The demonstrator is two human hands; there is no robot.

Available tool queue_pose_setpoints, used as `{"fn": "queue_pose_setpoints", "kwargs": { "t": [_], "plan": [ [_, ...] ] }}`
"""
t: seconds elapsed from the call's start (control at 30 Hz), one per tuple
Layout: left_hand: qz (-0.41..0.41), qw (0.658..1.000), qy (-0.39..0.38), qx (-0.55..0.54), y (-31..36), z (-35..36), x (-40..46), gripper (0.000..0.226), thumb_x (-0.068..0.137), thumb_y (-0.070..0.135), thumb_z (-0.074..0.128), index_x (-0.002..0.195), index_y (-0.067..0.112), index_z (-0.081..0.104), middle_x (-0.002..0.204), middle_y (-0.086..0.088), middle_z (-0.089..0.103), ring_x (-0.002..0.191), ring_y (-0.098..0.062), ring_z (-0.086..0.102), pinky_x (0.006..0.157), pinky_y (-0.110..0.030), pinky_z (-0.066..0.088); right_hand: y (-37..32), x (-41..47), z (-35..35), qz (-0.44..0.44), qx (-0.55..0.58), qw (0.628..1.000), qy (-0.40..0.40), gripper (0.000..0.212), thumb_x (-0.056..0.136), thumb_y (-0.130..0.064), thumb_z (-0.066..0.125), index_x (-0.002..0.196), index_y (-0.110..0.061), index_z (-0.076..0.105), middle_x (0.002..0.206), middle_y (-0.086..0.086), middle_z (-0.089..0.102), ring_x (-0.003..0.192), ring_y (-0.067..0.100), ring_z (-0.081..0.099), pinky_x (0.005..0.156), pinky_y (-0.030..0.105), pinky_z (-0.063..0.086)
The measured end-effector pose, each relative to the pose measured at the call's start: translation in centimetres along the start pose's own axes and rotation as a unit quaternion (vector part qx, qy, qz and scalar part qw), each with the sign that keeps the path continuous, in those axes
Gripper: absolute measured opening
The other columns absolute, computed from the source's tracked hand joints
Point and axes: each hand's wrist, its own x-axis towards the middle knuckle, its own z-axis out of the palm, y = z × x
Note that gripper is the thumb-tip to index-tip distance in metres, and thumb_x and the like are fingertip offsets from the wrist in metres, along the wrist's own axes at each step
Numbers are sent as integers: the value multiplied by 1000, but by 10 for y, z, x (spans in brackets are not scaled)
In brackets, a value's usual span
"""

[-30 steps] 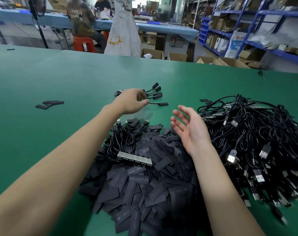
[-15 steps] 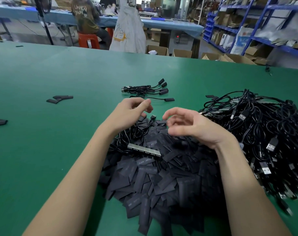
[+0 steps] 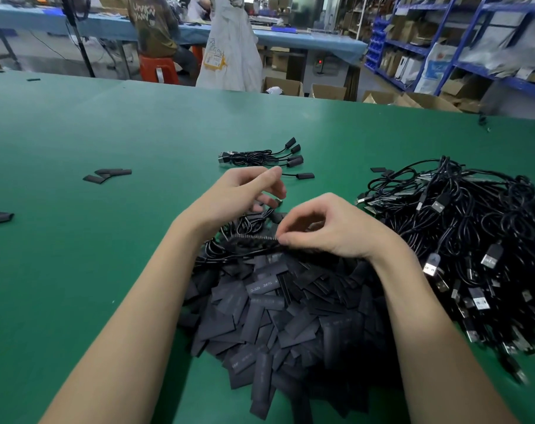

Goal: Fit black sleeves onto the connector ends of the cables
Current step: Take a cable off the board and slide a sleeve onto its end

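While sleeves [image 3: 278, 316] lie heaped, hands hover.

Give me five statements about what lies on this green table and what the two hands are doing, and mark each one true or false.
1. The pile of flat black sleeves lies between the two forearms. True.
2. The big tangle of cables lies to the left of the sleeves. False: it lies to their right.
3. The right hand pinches the end of a row of connectors. True.
4. A small bundle of sleeved cables lies on the table beyond the hands. True.
5. The left hand presses flat on the green table. False: it is raised over the pile, fingers loosely curled.
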Motion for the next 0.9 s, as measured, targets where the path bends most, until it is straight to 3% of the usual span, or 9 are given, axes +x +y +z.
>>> {"fn": "queue_pose_setpoints", "kwargs": {
  "t": [0.07,0.17,0.23,0.33,0.4,0.47,0.53,0.77,0.9],
  "plan": [
    [-10,999,-43,-20,1,-4,-3,40,100,53,52,92,20,72,94,8,75,86,-9,67,84,-26,52,4,3,2,-19,0,998,68,2,88,-25,79,87,-24,80,74,-11,74,62,-3,60,64,15,45],
    [17,997,-75,-6,-2,-8,-6,37,90,54,61,98,19,70,95,11,72,95,-6,63,95,-24,44,8,7,6,-50,10,983,174,4,89,-30,76,89,-29,80,78,-12,75,68,1,64,67,18,47],
    [27,997,-58,-34,-5,-6,-7,25,86,39,75,98,17,68,91,9,70,89,-6,62,85,-19,44,8,10,9,-53,48,969,235,4,89,-29,76,88,-29,80,80,-12,76,72,4,67,69,22,51],
    [16,998,-24,-47,-9,-2,-7,23,82,29,82,96,19,67,67,15,63,59,0,54,60,-14,41,8,12,12,-18,130,950,284,2,87,-27,80,88,-26,78,82,-5,78,71,12,70,68,28,55],
    [-13,998,-5,-63,-9,-2,-7,27,77,36,87,95,25,69,71,9,62,54,-8,46,56,-23,35,8,11,11,4,177,947,268,7,85,-28,82,90,-26,77,84,-2,78,71,12,71,63,23,53],
    [-29,994,12,-106,-8,-2,-7,34,68,43,89,94,28,72,86,-10,61,71,-22,44,72,-34,31,7,9,9,18,197,950,242,10,82,-27,84,89,-27,76,86,-3,78,74,10,71,62,19,53],
    [-25,990,8,-137,-8,-1,-8,35,64,43,89,93,28,74,90,-15,62,79,-27,46,75,-39,32,6,7,10,24,209,950,232,11,80,-24,86,84,-28,76,84,-3,78,73,9,71,61,18,52],
    [-26,989,-13,-143,-10,-4,-8,20,72,28,87,88,27,76,88,-11,73,73,-19,62,64,-22,47,3,8,15,40,307,929,202,11,74,-20,85,80,-21,76,76,-1,75,67,8,67,60,17,52],
    [-20,987,-26,-155,-9,-5,-9,14,73,19,82,84,25,76,87,-6,75,76,-15,67,71,-19,50,2,8,16,38,353,918,175,16,65,-24,84,79,-18,77,73,-1,73,64,8,65,62,18,54]
  ]
}}
